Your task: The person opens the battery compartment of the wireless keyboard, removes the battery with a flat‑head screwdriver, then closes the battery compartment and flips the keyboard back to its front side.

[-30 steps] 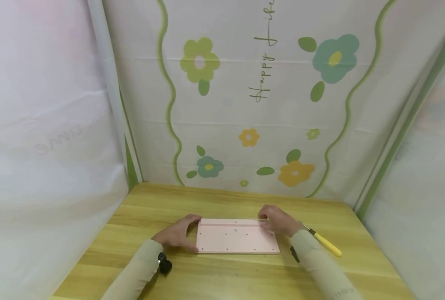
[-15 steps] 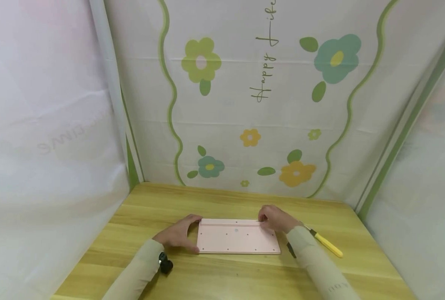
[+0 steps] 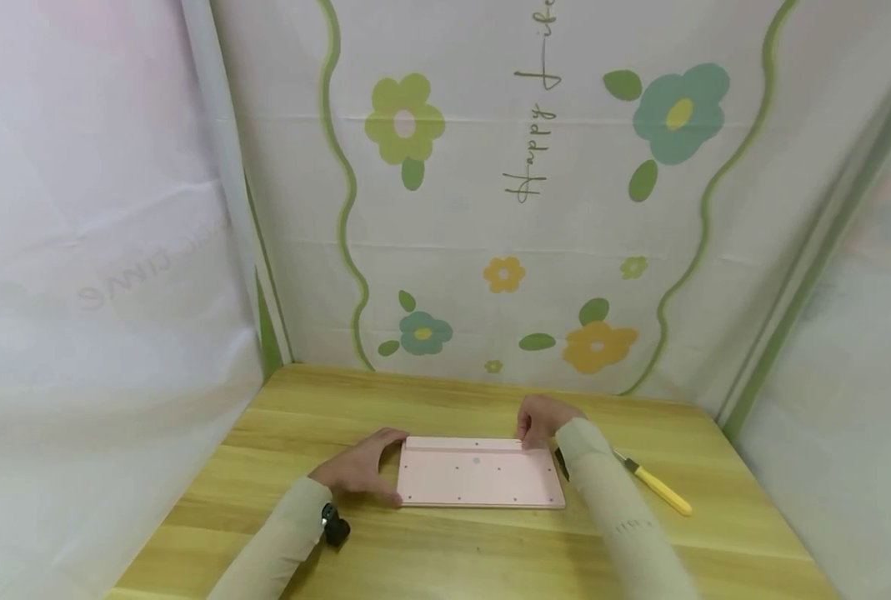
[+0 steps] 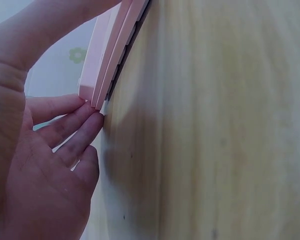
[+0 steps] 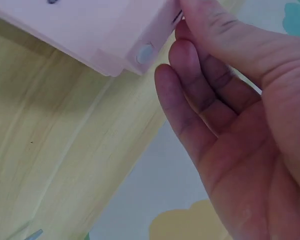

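Observation:
A pink keyboard (image 3: 445, 479) lies face down on the table, screws dotting its underside and a raised bar along its far edge. Edges of its keys show below the casing in the left wrist view. My left hand (image 3: 358, 468) holds its left end, thumb at the near corner and fingertips at the far one. At the far right edge, my right hand (image 3: 543, 421) has its thumb and curled fingers on the raised bar; the index fingertip is hidden. The right wrist view shows a round pale disc (image 5: 145, 53) at the bar's end and a thin dark line beside the thumb.
A screwdriver (image 3: 663, 490) with a yellow handle lies on the wooden table (image 3: 430, 558), right of the right forearm. White flower-printed cloth (image 3: 460, 167) hangs behind the table and along both sides. A black wrist camera (image 3: 335, 528) sits on the left sleeve.
My right hand has risen slightly at the keyboard's far edge, its wrist turning and the forearm shifting left. The left hand and keyboard keep their places; the whole view drifts a little.

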Motion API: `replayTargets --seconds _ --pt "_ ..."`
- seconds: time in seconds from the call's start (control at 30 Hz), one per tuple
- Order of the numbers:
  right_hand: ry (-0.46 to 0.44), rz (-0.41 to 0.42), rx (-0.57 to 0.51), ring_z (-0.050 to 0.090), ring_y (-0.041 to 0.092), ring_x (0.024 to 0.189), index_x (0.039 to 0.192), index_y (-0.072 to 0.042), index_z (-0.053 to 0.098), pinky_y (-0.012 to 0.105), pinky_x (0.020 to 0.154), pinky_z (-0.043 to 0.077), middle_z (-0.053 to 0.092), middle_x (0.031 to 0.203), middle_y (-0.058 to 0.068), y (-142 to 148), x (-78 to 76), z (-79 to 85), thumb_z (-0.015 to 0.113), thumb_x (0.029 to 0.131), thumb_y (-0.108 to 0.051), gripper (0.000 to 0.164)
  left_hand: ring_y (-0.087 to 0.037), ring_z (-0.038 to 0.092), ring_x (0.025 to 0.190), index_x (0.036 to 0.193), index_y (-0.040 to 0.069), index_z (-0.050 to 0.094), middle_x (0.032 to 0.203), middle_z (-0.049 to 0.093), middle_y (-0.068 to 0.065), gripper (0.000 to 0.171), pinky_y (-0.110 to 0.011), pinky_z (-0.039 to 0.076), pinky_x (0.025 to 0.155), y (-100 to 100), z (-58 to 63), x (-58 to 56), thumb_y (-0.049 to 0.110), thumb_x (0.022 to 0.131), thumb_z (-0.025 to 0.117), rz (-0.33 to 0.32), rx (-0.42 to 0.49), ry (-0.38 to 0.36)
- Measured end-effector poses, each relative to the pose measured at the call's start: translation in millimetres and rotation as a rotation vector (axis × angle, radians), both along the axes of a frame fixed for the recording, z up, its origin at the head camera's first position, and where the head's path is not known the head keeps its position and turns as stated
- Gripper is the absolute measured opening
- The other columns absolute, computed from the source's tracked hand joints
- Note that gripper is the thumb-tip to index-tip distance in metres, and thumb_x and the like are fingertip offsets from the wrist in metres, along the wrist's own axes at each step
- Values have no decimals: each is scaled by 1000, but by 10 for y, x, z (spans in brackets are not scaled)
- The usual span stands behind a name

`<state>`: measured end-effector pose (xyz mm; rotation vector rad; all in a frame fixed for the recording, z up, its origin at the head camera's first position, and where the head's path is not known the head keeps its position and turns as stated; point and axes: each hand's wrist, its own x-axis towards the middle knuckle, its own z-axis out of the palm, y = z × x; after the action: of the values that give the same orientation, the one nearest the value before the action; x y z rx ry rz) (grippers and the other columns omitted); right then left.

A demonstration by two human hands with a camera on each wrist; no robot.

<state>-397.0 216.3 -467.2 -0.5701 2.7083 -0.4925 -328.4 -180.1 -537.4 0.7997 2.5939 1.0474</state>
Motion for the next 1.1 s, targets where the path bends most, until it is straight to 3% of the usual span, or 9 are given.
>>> replayTargets --seconds 0.23,0.57,0.83,1.1 --pt "-12 -14 34 54 9 61 69 -10 76 22 56 45 67 63 -7 21 -76 -44 85 80 5 21 -34 40 153 161 9 39 162 43 -11 118 -62 33 126 31 13 7 51 68 97 2 5 4" --pt "86 144 -141 50 9 63 78 0 70 20 56 42 67 73 8 177 72 -64 79 88 6 15 -38 38 154 161 6 38 164 42 -13 118 -63 31 127 36 15 35 47 67 98 12 11 -5" --pt "177 258 -185 58 17 74 91 -3 72 21 65 49 71 86 12 266 157 -135 71 95 7 11 -39 38 154 161 6 38 164 42 -14 119 -64 30 127 -3 -10 46 49 68 98 15 6 -1" --pt "189 227 -217 56 9 75 93 -3 71 22 68 51 70 88 7 352 108 -78 65 99 7 13 -38 39 154 161 6 39 164 43 -13 118 -63 31 127 15 -19 30 49 68 97 6 1 16"
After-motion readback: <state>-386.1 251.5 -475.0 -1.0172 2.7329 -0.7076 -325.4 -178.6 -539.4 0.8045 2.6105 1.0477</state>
